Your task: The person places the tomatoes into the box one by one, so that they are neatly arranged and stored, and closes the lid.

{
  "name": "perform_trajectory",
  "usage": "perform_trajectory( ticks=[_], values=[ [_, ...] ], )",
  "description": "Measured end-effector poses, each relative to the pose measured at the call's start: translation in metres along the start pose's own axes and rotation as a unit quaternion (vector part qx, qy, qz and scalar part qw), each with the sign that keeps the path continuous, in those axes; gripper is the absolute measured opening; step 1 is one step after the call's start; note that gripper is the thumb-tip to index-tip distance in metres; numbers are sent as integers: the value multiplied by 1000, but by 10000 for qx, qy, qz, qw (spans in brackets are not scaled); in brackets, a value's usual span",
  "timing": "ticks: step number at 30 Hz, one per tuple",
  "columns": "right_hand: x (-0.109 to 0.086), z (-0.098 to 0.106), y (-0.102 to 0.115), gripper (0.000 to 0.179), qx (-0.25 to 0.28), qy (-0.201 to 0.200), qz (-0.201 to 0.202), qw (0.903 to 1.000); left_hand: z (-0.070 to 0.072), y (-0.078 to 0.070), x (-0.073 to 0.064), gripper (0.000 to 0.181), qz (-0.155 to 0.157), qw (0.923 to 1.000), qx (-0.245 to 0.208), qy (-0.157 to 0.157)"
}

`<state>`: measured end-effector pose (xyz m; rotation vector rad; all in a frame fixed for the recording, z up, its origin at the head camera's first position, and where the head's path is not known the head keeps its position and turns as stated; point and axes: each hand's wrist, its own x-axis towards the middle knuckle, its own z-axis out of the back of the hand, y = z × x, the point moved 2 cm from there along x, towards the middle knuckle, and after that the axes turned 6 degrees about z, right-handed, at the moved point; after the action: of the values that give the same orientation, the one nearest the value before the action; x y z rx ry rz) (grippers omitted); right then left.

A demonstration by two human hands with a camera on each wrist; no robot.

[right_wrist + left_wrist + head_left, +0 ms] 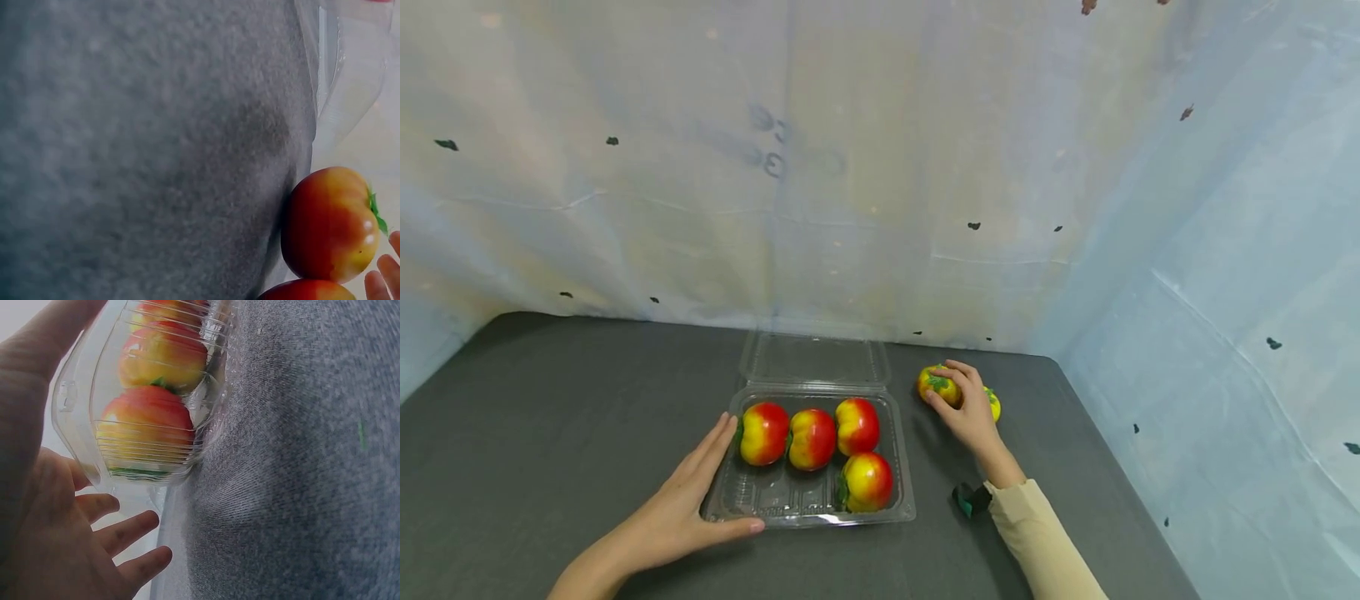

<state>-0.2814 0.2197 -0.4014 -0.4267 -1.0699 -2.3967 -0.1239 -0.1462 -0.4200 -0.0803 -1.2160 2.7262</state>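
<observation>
In the head view my left hand (681,500) lies spread at the left side of a clear plastic clamshell box (906,492), fingers along its side and thumb at the front corner. Several red-and-yellow fruits with green leafy tops, like persimmons, sit inside, one of them a fruit (812,439) in the back row. My right hand (972,412) is over a similar fruit (934,385) on the table, right of the box. A second loose fruit (993,405) is partly hidden behind that hand. In the right wrist view, fingertips (390,272) show beside the fruit (330,225), with a small gap.
The box's clear lid (815,358) lies folded back toward the rear wall. A dark grey cloth covers the table (587,400). Pale plastic sheeting (880,167) hangs behind and at the sides. A black strap (972,500) is near the right wrist.
</observation>
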Motion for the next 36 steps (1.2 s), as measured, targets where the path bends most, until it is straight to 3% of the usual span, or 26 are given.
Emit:
perform_trajectory(
  ticks=[13,22,28,36],
  values=[
    [9,-2,-8,38,-268,212,-232,9991,0,0,1,120,-11,10000,1,10],
    [11,-5,-11,44,-699,832,-636,9920,0,0,0,121,11,10000,-30,36],
    [10,-8,-8,45,-904,1125,-557,9880,0,1,1,120,2,10000,-38,33],
    [11,-12,-3,41,-1128,1143,-7,9870,0,0,1,120,3,10000,-41,29]
  ],
)
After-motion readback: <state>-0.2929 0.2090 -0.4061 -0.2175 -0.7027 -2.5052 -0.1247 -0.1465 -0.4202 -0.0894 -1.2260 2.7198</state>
